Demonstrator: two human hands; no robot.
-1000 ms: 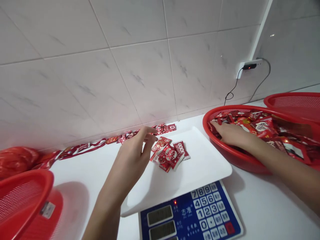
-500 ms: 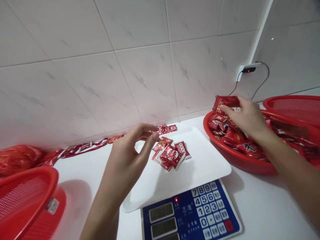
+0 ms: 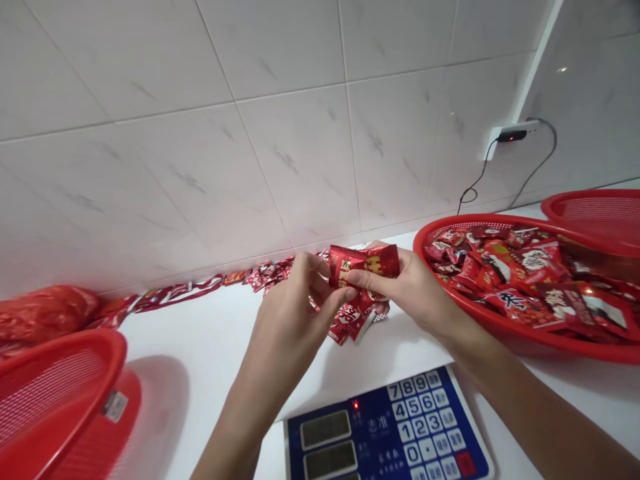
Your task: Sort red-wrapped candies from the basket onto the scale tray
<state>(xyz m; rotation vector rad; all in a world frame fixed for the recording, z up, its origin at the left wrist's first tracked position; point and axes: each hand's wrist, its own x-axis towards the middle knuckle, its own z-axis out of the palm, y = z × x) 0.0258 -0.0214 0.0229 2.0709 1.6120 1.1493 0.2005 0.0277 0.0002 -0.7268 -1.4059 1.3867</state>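
Observation:
Over the white scale tray (image 3: 360, 363), my right hand (image 3: 407, 287) is closed on red snack packets (image 3: 383, 260), its thumb across their front. My left hand (image 3: 300, 303) meets it from the left, thumb and curled fingers closing at the left edge of a red snack packet (image 3: 345, 263). Beneath the hands, several small red-and-white packets (image 3: 350, 321) lie in a pile on the tray, partly hidden. The blue scale panel (image 3: 380, 427), with number keys and dark displays, is in front of the tray.
At right stands a red basket (image 3: 500, 327) heaped with red snack packets, another red basket (image 3: 595, 200) behind it. Red baskets (image 3: 100, 347) and a red plastic bag (image 3: 45, 310) are at left. Small red packets (image 3: 267, 273) line the tiled wall. A cable (image 3: 475, 183) hangs from a socket.
My right hand has moved left from the basket to above the tray with the red packets. My left hand has shifted right to meet them. The view has turned slightly.

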